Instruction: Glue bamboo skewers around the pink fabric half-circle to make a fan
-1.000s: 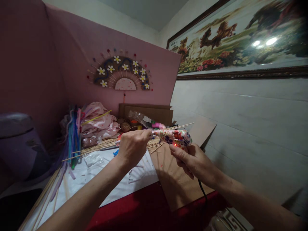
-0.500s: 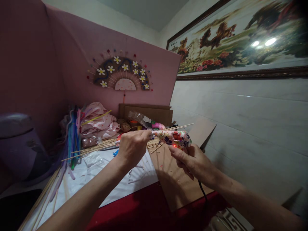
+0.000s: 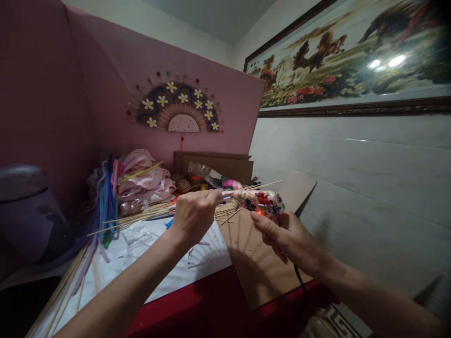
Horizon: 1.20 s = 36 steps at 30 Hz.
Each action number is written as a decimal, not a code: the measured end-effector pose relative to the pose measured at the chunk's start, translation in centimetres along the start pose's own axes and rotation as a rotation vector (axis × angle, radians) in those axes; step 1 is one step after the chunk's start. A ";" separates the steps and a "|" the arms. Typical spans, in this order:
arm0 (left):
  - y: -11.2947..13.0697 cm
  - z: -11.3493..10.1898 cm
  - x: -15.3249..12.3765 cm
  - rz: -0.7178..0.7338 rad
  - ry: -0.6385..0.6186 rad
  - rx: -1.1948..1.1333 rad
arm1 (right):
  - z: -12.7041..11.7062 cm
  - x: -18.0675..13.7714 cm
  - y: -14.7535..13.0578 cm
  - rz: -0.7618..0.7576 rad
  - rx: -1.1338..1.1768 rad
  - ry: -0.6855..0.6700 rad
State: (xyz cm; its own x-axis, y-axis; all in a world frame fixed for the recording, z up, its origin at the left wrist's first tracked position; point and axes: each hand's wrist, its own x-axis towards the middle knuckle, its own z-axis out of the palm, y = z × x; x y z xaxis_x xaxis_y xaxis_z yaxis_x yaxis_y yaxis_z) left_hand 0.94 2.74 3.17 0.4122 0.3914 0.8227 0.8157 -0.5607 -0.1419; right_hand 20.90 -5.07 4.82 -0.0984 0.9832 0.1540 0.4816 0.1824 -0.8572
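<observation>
My right hand [image 3: 282, 234] is wrapped round the handle of a flower-patterned glue gun [image 3: 259, 202]. A small red light glows on its side, and a black cord [image 3: 299, 277] hangs below the hand. The gun's front end points left, close to my left hand [image 3: 195, 211]. That hand is closed, its back towards me; whatever its fingers hold is hidden behind them. Thin wooden sticks [image 3: 155, 213] lie on the table behind and left of it, and a few stick tips show past the gun.
White paper [image 3: 165, 267] and a brown board [image 3: 260, 267] cover the red table surface [image 3: 197, 305]. Pipe cleaners [image 3: 107, 202], pink cloth [image 3: 146, 176] and a twine ball [image 3: 182, 184] lie at the back. A decorated fan [image 3: 179, 105] hangs on the pink panel; a purple bin [image 3: 28, 216] stands left.
My right hand and the glue gun have shifted slightly to the right, away from my left hand. My left hand has stayed almost still.
</observation>
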 end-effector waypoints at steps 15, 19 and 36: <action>-0.1 0.1 0.0 0.005 0.032 -0.009 | -0.1 -0.2 -0.1 -0.020 -0.004 0.037; -0.1 0.1 0.0 -0.003 0.029 -0.008 | -0.1 0.0 0.2 -0.012 0.000 0.025; -0.1 0.2 -0.1 0.034 0.040 -0.027 | -0.4 -0.3 0.0 0.004 -0.023 0.045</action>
State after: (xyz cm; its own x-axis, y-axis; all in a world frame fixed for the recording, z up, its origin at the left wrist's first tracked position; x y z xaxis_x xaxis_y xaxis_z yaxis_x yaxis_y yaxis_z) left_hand 0.88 2.92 2.97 0.4223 0.3431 0.8390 0.7902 -0.5929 -0.1553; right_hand 21.27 -5.32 4.97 -0.0579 0.9833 0.1728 0.5021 0.1782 -0.8463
